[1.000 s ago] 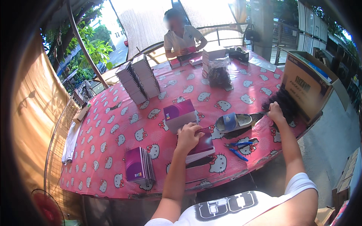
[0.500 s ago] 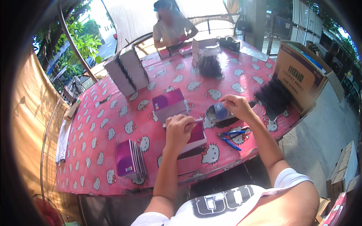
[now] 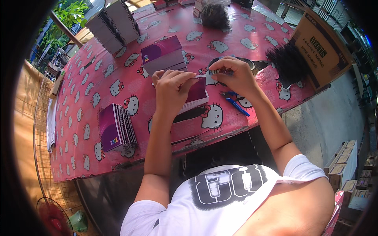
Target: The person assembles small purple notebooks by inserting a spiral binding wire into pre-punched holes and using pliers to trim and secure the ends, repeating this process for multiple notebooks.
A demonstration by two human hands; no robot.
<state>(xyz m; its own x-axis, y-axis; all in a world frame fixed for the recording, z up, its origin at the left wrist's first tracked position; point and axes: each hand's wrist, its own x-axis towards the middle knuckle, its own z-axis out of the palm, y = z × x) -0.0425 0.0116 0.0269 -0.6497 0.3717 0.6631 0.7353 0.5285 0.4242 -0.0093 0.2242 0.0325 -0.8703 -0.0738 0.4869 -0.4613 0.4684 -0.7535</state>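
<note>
My left hand (image 3: pixel 171 88) is closed, thumb and fingers pinching the top edge of a small purple-covered memo pad (image 3: pixel 200 89). Its white page edges show below the cover, and the hand hides its left part. Close on the right, my right hand (image 3: pixel 238 74) pinches a short dark spiral binding coil (image 3: pixel 221 72). The coil's free end points at the pad's upper edge; whether it touches is too small to tell. Just beyond my left hand sits a stack of purple-covered pads (image 3: pixel 162 51). Blue-handled cutting pliers (image 3: pixel 238 106) lie below my right hand.
Spiral-bound purple pads (image 3: pixel 114 128) are stacked at the left front. Tall stacks of bound pads (image 3: pixel 112 25) stand at the far left. A heap of black coils (image 3: pixel 289 63) lies by a cardboard box (image 3: pixel 321 49) on the right. A bagged dark bundle (image 3: pixel 215 16) sits at the back.
The view has tilted downward, so the person across the table is out of sight. My right hand has come from the dish-like round item to the pad's edge, a coil now visible in it.
</note>
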